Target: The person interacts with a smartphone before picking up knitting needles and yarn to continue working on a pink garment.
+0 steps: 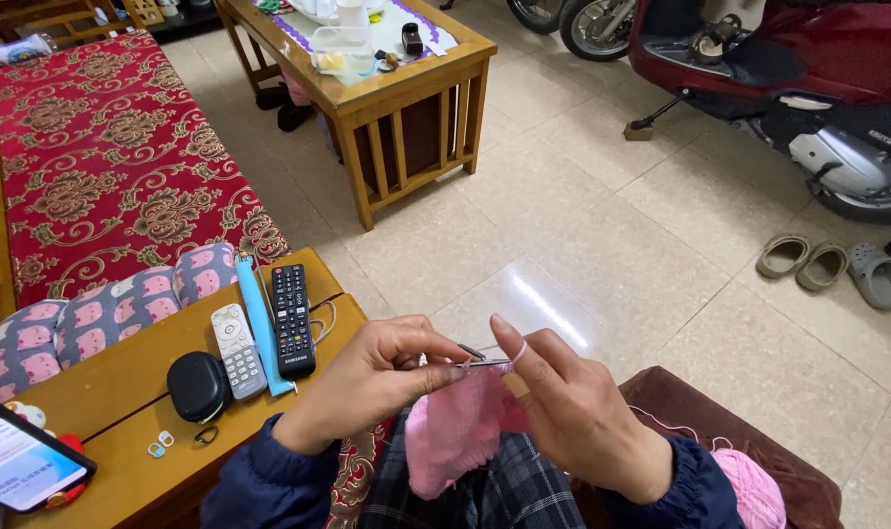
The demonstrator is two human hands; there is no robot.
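Head view: left hand (372, 387) pinched shut on thin metal knitting needles (485, 360), right hand (573, 411) closed on same needles, index finger raised with pink yarn strand looped over it. Pink knitted fabric piece (457, 426) hanging from needles over lap. Pink yarn ball (751, 485) beside right forearm on brown cushion. Risk, judged: stitches slipping off needle tip if pinch loosens; strand snagging if ball rolls. Black remote control (293, 318) on wooden counter (122, 377), well apart.

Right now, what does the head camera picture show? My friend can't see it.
Two hands knit pink fabric: the left hand and right hand pinch thin needles. A pink yarn ball lies right; remotes lie left.
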